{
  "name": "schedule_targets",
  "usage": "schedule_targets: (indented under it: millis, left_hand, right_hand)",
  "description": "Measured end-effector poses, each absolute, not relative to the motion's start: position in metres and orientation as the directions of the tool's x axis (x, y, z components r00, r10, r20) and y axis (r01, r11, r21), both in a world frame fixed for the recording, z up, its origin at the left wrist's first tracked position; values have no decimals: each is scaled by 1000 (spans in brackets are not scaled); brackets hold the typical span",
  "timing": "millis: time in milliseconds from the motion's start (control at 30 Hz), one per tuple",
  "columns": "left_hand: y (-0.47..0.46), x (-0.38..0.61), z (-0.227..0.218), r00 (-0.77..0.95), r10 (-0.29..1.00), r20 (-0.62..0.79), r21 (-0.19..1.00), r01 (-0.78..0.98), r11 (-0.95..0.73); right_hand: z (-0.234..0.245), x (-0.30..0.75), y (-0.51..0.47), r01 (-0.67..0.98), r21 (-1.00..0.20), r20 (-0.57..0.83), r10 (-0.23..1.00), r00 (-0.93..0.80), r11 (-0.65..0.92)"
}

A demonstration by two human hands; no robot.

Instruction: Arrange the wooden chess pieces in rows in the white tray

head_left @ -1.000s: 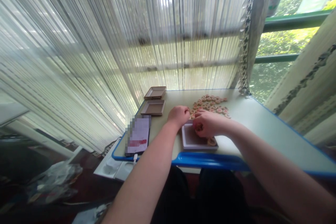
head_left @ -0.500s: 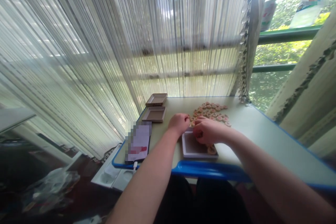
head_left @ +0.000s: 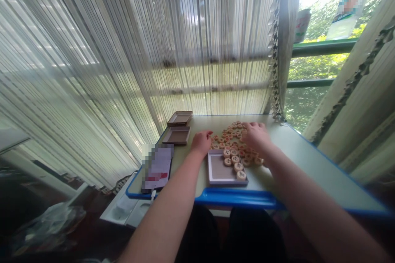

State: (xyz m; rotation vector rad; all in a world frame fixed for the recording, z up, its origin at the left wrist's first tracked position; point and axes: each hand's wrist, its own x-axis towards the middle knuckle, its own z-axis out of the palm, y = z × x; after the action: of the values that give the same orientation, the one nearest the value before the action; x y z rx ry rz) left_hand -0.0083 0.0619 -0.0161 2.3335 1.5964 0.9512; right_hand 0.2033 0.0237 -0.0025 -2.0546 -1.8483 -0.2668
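Observation:
Round wooden Chinese chess pieces [head_left: 234, 133] lie in a loose pile on the table, between and beyond my hands. In front of them is a shallow open box [head_left: 217, 168], with several pieces [head_left: 237, 167] flat along its right side and far corner, dark characters facing up. My left hand [head_left: 202, 141] rests at the left edge of the pile, just past the box's far left corner, fingers partly extended and no piece visible in them. Over the pile's right side, my right hand [head_left: 256, 135] is palm down with fingers spread; its underside is hidden.
Two more shallow trays [head_left: 176, 135] sit at the table's back left, one behind the other. Nearer on the left lies a phone-like device [head_left: 159, 168] with a white cable plugged in. A blue rim [head_left: 237, 198] edges the table [head_left: 302, 168]. Sheer curtains [head_left: 200, 70] hang behind.
My right hand has moved from over the box to the far right of the pile, its fingers spreading. Several pieces now show in the box. My left hand has loosened slightly. The view has shifted.

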Motion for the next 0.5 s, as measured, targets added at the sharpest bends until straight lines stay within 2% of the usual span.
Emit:
schedule_targets:
  millis: [67, 200, 267, 400, 500]
  left_hand:
    - [63, -9, -17, 219, 885, 410, 481, 773, -414]
    - [65, -9, -19, 202, 919, 338, 538, 760, -365]
    - [65, -8, -19, 176, 921, 346, 554, 754, -352]
    - [64, -8, -19, 169, 909, 382, 537, 760, -367]
    - [63, -8, -19, 185, 899, 397, 511, 770, -384]
  right_hand:
    - [-9, 217, 30, 980, -125, 325, 926, 190, -157]
    - [-13, 229, 36, 968, -148, 374, 894, 246, -204]
    - [-11, 228, 36, 970, -173, 365, 904, 224, -170]
    - [4, 221, 33, 965, -262, 387, 916, 102, 3]
    - [19, 218, 26, 937, -348, 378, 919, 111, 30]
